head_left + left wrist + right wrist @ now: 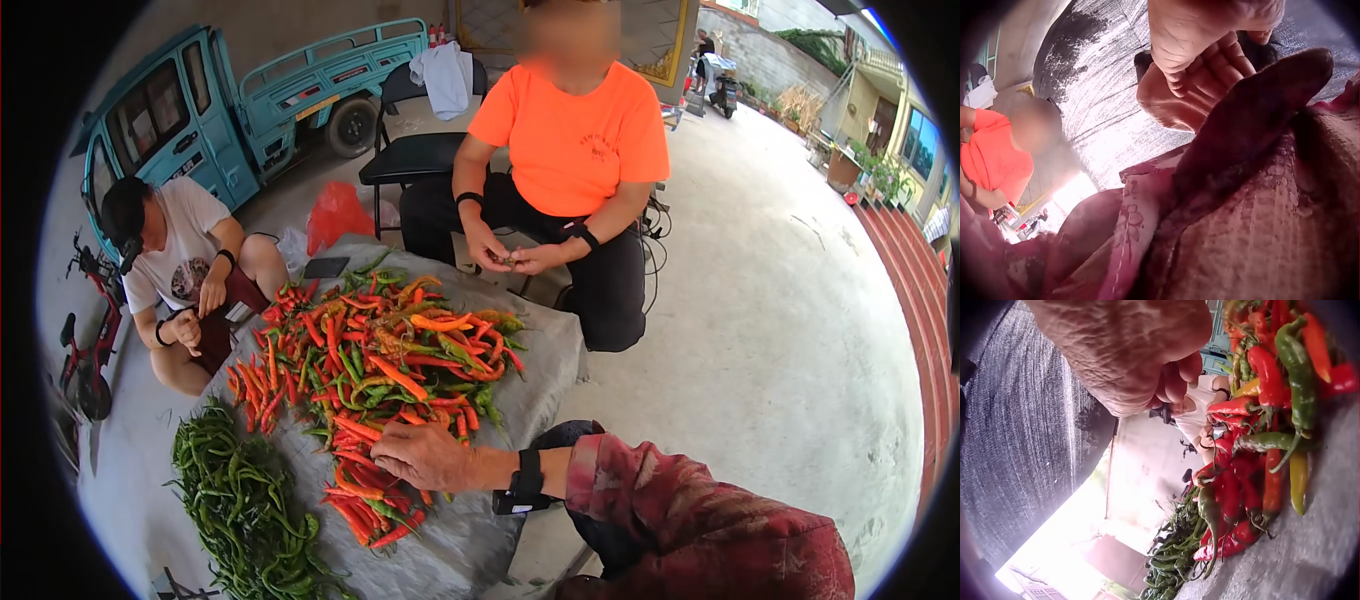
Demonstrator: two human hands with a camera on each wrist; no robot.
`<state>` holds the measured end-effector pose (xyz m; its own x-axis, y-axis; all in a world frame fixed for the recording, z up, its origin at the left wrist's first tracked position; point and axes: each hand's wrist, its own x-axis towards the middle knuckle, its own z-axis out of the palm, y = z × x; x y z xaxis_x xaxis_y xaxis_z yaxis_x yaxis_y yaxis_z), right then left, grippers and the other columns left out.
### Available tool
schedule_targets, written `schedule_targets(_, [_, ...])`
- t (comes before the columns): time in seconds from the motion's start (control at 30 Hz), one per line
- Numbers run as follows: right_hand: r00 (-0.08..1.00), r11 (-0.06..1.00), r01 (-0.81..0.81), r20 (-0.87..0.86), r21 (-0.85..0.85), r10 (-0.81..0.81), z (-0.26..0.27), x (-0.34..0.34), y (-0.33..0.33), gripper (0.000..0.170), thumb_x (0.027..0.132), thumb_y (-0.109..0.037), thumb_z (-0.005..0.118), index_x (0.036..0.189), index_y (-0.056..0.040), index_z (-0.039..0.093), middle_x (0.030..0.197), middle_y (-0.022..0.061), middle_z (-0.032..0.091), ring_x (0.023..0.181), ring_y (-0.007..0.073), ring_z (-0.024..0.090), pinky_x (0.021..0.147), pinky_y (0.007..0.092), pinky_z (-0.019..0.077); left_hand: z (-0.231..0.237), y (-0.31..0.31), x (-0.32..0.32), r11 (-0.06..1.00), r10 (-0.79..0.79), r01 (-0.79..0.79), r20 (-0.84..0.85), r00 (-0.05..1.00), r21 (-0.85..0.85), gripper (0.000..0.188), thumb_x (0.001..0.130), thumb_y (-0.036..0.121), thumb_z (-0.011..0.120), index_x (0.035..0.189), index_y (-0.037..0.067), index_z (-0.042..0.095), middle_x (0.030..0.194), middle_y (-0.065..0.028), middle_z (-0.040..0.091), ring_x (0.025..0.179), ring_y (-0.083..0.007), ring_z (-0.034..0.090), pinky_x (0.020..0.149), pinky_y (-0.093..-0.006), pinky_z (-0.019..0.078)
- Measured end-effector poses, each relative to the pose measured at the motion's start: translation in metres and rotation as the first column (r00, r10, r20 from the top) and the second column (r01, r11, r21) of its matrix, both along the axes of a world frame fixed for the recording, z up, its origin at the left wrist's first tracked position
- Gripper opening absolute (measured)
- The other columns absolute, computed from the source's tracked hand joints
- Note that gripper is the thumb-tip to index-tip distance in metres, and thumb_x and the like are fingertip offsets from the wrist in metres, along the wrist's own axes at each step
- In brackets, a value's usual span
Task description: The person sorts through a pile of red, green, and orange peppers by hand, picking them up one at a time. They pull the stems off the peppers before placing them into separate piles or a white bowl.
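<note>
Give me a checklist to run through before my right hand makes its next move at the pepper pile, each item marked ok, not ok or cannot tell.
1. Right hand at the mixed pepper pile: ok, it is at the near part.
2. Pepper secured in that hand: cannot tell, the grip is hidden.
3. Mixed pile free of green peppers: not ok, several lie among red peppers.
4. Green heap free of red: ok as far as the head view shows; its lower layers are hidden.
5. Left hand free: ok, no pepper shows in it.
6. Orange-shirted person's hands off the pile: ok, held together before the body.
</note>
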<state>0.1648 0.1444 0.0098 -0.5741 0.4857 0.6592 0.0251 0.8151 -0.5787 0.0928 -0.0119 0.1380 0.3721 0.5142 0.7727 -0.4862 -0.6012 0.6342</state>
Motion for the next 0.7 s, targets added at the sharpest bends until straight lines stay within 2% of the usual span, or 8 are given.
schedule_targets(0.23, [1.000,1.000,-0.021,0.014,-0.010,0.021,-0.002,0.000,0.000,0.010,0.088,-0.013,0.059,0.091,-0.0044,0.054,0.086,0.0084,0.054,0.068,0.0277,0.058,0.057,0.0389,0.0479,-0.002,0.006,0.001,0.999,-0.033,0.034,0.003,0.999,-0.015,0.034,0.091,0.030,0.060,0.085,-0.003,0.063,0.086,-0.0178,0.064,0.073,-0.0302,0.064,0.066,-0.0384,0.0539])
schedule_targets(0.33, [1.000,0.999,0.011,0.000,0.042,-0.011,0.000,-0.001,0.001,0.012,0.086,-0.010,0.063,0.095,-0.0056,0.057,0.083,0.0080,0.055,0.066,0.0263,0.059,0.054,0.0381,0.0483,-0.001,0.010,0.005,0.998,-0.053,0.053,0.011,0.999,-0.024,0.034,0.091,0.030,0.060,0.085,-0.003,0.063,0.086,-0.0178,0.064,0.073,-0.0302,0.064,0.066,-0.0384,0.0538])
schedule_targets(0.4, [1.000,1.000,-0.009,0.021,-0.002,0.009,0.002,0.000,0.001,0.011,0.089,-0.013,0.058,0.089,-0.0040,0.052,0.086,0.0090,0.051,0.067,0.0278,0.057,0.057,0.0398,0.0471,-0.001,0.010,0.007,0.997,-0.062,0.063,0.012,0.998,-0.033,0.034,0.091,0.030,0.059,0.085,-0.003,0.063,0.086,-0.0178,0.064,0.073,-0.0301,0.064,0.066,-0.0384,0.0538])
schedule_targets(0.5, [1.000,1.000,-0.021,-0.010,-0.008,0.021,-0.001,-0.001,0.002,0.011,0.089,-0.013,0.058,0.090,-0.0038,0.052,0.086,0.0094,0.050,0.066,0.0281,0.056,0.057,0.0401,0.0469,-0.003,0.011,0.009,0.997,-0.068,0.069,0.011,0.998,-0.043,0.033,0.091,0.029,0.059,0.085,-0.003,0.063,0.086,-0.0177,0.064,0.074,-0.0301,0.064,0.066,-0.0383,0.0538])
schedule_targets(0.7, [0.999,1.000,-0.012,0.035,0.012,0.012,-0.001,0.002,0.004,0.011,0.089,-0.013,0.058,0.091,-0.0037,0.053,0.086,0.0098,0.051,0.064,0.0280,0.055,0.055,0.0404,0.0467,-0.005,0.015,0.011,0.995,-0.080,0.081,0.018,0.997,-0.051,0.032,0.092,0.028,0.058,0.085,-0.003,0.063,0.086,-0.0176,0.064,0.074,-0.0299,0.064,0.067,-0.0383,0.0538])
